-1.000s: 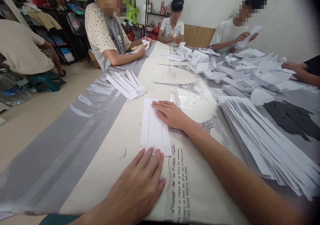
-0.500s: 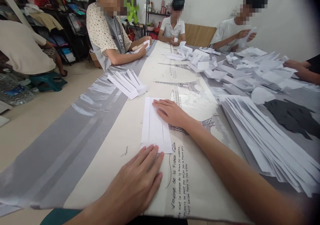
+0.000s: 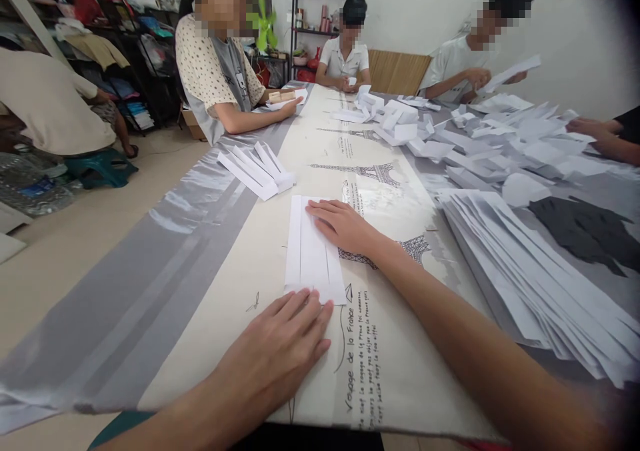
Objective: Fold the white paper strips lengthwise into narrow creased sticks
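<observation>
A folded white paper sheet (image 3: 311, 257) with long creases lies flat on the printed tablecloth (image 3: 240, 257) in front of me. My left hand (image 3: 280, 344) is palm down at the paper's near edge, its fingertips touching the folded strip there. My right hand (image 3: 345, 224) rests on the paper's upper right part with its fingers stretched out flat. Neither hand is wrapped round anything. Just past the sheet, at the upper left, lie several folded paper pieces (image 3: 257, 171).
A thick stack of long white sheets (image 3: 535, 277) lies on the right, beside a dark flat item (image 3: 585, 231). Behind it spreads a heap of folded papers (image 3: 415, 124). Co-workers sit round the table, including a person (image 3: 220, 77) handling paper at left.
My hands stay nearly in place on the paper; the left fingers shift slightly right along its near edge. The co-worker at the right back now holds a paper stretched out sideways.
</observation>
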`<state>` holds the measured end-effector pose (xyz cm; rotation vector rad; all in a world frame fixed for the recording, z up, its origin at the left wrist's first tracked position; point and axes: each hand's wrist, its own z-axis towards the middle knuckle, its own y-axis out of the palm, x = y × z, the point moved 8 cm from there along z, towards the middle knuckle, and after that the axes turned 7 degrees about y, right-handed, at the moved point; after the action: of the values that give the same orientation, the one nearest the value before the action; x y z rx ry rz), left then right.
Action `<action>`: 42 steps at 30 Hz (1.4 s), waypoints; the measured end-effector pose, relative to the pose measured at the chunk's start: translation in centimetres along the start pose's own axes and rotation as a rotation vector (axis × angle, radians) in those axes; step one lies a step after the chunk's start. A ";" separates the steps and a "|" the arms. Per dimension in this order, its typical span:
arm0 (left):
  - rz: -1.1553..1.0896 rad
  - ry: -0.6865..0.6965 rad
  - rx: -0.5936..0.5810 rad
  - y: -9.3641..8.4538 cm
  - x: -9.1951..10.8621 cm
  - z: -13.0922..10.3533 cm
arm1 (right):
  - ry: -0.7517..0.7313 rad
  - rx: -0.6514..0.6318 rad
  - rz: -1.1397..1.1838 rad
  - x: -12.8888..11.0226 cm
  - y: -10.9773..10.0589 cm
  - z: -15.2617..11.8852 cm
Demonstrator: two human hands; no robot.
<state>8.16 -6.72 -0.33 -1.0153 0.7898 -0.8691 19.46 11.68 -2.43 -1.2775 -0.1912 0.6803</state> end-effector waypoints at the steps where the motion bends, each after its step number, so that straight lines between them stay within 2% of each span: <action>1: 0.002 0.005 -0.004 0.0 0.0 0.1 | 0.003 0.001 0.005 0.1 0.0 0.0; 9: 0.063 -0.009 -0.104 0.5 0.4 1.0 | 0.030 -0.001 0.048 0.6 0.4 0.0; 12: 0.074 0.029 -0.134 0.4 0.4 1.9 | 0.036 0.000 0.075 0.8 0.5 0.0; 15: 0.043 0.112 -0.151 0.2 -0.5 3.0 | 0.045 0.005 0.107 0.9 0.3 0.0; 17: -0.005 0.203 -0.134 0.1 -1.6 3.7 | 0.059 0.016 0.130 0.9 0.0 -0.2; 21: -0.110 0.377 -0.020 -0.2 -3.9 4.3 | 0.108 0.066 0.175 0.8 -1.1 -0.6; 24: -0.170 0.379 0.024 0.4 -5.1 4.0 | 0.120 0.101 0.204 0.6 -1.6 -0.7; 28: -0.154 0.369 0.079 0.6 -4.8 3.1 | 0.093 0.134 0.251 0.2 -1.8 -0.5; 31: -0.194 0.356 0.070 0.7 -4.8 2.6 | 0.063 0.136 0.289 -0.6 -2.9 -0.9; 34: -0.182 0.366 0.078 0.7 -5.0 2.4 | 0.003 0.040 0.326 -2.7 -4.9 -2.4; 38: -0.129 0.395 0.116 0.6 -5.0 2.2 | -0.069 -0.315 0.397 -6.4 -5.3 -6.3; 40: -0.129 0.388 0.129 0.6 -5.0 2.1 | -0.055 -0.347 0.375 -7.1 -5.2 -8.0; 42: -0.137 0.374 0.131 0.6 -5.0 2.1 | -0.057 -0.318 0.322 -7.5 -4.8 -9.0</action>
<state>7.89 -1.32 0.54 -0.8074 0.9698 -1.2354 19.71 -0.47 0.99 -1.6142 -0.1441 0.9911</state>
